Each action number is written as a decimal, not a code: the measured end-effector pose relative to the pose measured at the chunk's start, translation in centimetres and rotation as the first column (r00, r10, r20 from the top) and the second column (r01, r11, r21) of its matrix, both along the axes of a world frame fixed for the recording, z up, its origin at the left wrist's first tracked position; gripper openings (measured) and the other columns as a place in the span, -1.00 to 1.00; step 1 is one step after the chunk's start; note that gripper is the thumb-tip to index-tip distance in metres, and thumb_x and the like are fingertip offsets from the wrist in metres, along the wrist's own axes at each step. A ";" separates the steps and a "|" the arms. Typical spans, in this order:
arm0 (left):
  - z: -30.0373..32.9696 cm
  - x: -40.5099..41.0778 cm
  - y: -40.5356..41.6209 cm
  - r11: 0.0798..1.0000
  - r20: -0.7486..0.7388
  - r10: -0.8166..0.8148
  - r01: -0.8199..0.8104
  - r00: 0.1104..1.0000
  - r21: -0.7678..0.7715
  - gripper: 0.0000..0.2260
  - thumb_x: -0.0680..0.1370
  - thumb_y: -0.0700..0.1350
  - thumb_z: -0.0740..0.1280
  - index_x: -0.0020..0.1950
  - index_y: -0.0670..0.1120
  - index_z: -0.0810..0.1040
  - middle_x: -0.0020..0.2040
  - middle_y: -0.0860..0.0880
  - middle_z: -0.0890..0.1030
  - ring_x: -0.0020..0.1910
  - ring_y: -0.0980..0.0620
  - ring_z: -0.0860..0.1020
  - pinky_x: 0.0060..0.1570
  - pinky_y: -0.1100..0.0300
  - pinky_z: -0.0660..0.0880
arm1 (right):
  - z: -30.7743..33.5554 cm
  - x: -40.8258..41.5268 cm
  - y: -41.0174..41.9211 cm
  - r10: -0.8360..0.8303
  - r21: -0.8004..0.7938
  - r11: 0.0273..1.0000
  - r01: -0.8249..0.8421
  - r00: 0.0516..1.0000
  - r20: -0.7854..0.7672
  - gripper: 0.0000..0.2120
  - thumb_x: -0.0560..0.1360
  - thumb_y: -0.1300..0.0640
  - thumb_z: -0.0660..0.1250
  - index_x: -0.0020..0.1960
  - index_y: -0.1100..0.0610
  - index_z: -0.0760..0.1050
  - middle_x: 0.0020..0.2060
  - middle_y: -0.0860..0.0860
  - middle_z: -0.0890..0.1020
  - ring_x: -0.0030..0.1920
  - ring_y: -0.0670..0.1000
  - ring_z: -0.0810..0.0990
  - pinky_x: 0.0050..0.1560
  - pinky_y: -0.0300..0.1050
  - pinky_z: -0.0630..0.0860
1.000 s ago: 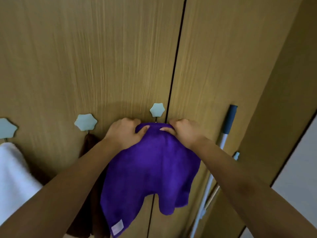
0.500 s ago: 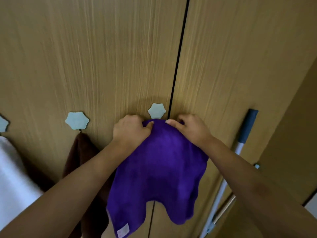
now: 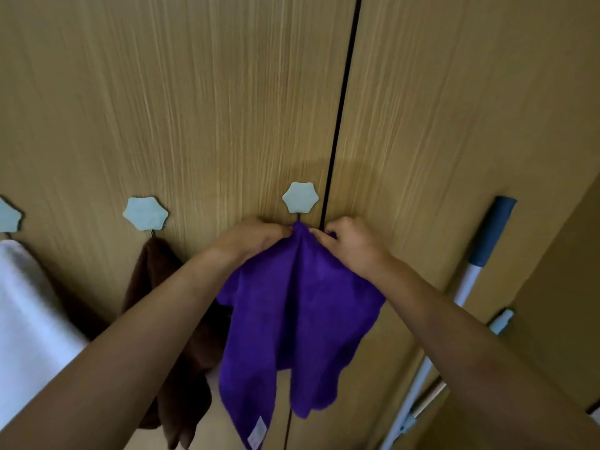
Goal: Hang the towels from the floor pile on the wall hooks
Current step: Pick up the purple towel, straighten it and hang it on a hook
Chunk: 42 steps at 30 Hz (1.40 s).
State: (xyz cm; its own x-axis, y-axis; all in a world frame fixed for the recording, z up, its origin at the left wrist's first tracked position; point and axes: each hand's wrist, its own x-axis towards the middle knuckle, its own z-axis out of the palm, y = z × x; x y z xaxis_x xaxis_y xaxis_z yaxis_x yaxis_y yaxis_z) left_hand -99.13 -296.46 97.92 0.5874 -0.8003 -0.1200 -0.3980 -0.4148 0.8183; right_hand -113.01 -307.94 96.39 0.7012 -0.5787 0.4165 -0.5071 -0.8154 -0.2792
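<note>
A purple towel (image 3: pixel 298 313) hangs down the wooden panels, its top gathered to a peak just under the right-hand pale blue star hook (image 3: pixel 300 197). My left hand (image 3: pixel 251 239) grips the towel's top from the left, and my right hand (image 3: pixel 349 243) pinches it from the right. The metal hook itself is hidden behind the cloth and my fingers. A brown towel (image 3: pixel 156 287) hangs from the middle star hook (image 3: pixel 145 213). A white towel (image 3: pixel 29 313) hangs below the left star hook (image 3: pixel 8 216).
Wooden wall panels (image 3: pixel 194 108) fill the view, with a dark vertical seam (image 3: pixel 341 108) right of the purple towel's hook. A mop or broom pole with a dark blue grip (image 3: pixel 487 241) leans against the panel at the right.
My hands have drawn closer together and bunched the purple towel's top edge into a narrow peak right under the star hook. The towel now hangs in deeper folds.
</note>
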 end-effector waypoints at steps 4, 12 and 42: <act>-1.6 -0.9 0.1 0.998 0.120 0.031 -0.025 0.992 -0.051 -0.68 0.52 -0.02 0.28 -0.39 -0.13 0.44 -0.40 -0.05 0.49 -0.37 0.02 0.45 -0.31 0.18 0.38 | -0.7 0.6 1.6 -0.109 -0.160 0.982 0.104 0.994 -0.017 -0.55 0.59 -0.16 0.08 -0.21 0.13 0.52 -0.30 0.05 0.60 -0.24 0.06 0.57 -0.29 -0.12 0.40; -3.4 -2.8 0.6 0.963 0.512 0.202 -0.074 0.835 -0.260 -0.64 0.59 0.06 0.19 -0.32 -0.10 0.47 -0.40 -0.02 0.48 -0.34 -0.01 0.50 -0.46 0.20 0.26 | -0.6 0.9 2.8 -0.159 -0.216 0.961 0.173 0.984 0.080 -0.63 0.58 -0.10 0.14 -0.04 0.19 0.51 -0.09 0.09 0.56 -0.07 0.10 0.55 -0.16 -0.07 0.40; -6.2 -3.9 2.2 0.937 0.003 -0.055 0.053 0.998 -0.346 -0.90 0.52 -0.21 0.24 0.03 -0.11 0.43 -0.18 0.01 0.52 -0.23 0.12 0.48 -0.32 0.32 0.40 | -3.6 -0.8 5.6 0.036 0.728 0.633 -0.263 0.950 0.311 -0.76 0.52 0.24 0.22 0.15 0.03 0.43 -0.10 0.00 0.60 -0.16 -0.06 0.57 -0.19 -0.25 0.50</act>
